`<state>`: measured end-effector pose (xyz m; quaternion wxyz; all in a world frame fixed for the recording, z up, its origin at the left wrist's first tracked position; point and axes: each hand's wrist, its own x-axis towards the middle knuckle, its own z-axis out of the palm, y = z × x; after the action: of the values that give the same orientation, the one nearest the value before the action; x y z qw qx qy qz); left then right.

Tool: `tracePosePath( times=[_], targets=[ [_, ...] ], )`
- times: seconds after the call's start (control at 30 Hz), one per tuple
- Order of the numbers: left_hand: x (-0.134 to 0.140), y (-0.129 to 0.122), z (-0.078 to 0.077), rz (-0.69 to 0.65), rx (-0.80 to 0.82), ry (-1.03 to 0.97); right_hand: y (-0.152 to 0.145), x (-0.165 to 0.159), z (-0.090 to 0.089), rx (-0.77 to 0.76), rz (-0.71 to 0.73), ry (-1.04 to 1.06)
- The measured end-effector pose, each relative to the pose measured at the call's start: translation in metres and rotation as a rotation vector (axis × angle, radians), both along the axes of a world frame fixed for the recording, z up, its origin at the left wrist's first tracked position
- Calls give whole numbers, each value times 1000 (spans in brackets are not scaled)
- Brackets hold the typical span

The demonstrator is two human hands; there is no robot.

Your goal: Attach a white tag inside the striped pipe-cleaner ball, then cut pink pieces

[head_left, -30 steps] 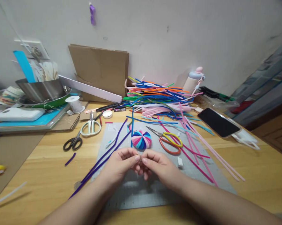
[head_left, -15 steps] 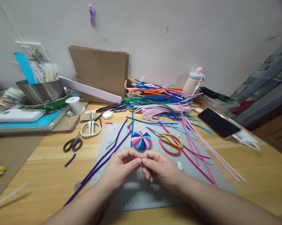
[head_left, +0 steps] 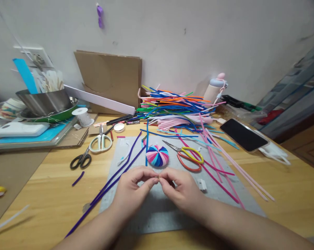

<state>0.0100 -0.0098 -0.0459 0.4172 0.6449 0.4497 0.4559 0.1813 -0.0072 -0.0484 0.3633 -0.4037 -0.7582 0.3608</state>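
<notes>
My left hand (head_left: 136, 187) and my right hand (head_left: 179, 187) meet above the grey cutting mat (head_left: 151, 218), thumbs and forefingers pinched tip to tip. Something tiny is between the fingertips, too small to name. Just beyond the fingers lies a round striped piece (head_left: 158, 156) in pink, blue and white, made of fuzzy stems. To its right, scissors with one yellow and one orange handle (head_left: 190, 158) lie partly spread. Purple pipe cleaners (head_left: 115, 177) run past my left wrist, and magenta pipe cleaners (head_left: 219, 184) lie beyond my right. A small white object (head_left: 202, 185) sits beside my right hand.
A heap of coloured pipe cleaners (head_left: 175, 107) lies at the back. White-handled scissors (head_left: 101, 140) and black scissors (head_left: 81, 160) are at left, near a spool (head_left: 81, 117). A phone (head_left: 244, 135) lies at right. Cardboard (head_left: 110, 81) leans on the wall, beside a metal bowl (head_left: 46, 102).
My right hand's lower fingers have curled in out of sight, and its thumb has drawn slightly back. The fingertips still meet in the same place. The view has shifted slightly.
</notes>
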Motion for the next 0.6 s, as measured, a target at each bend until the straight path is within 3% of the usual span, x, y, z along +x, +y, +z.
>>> tracePosePath(
  times=[0.17, 0.47, 0.6],
  targets=[
    [-1, 1, 3, -12, -31, 33, 1, 0, 0, 47, 20, -46],
    [-2, 1, 4, -3, -91, 29, 2, -1, -3, -36, 54, -46],
    [1, 4, 6, -25, -263, -189, 4, -2, -1, -260, 72, 166]
  ],
)
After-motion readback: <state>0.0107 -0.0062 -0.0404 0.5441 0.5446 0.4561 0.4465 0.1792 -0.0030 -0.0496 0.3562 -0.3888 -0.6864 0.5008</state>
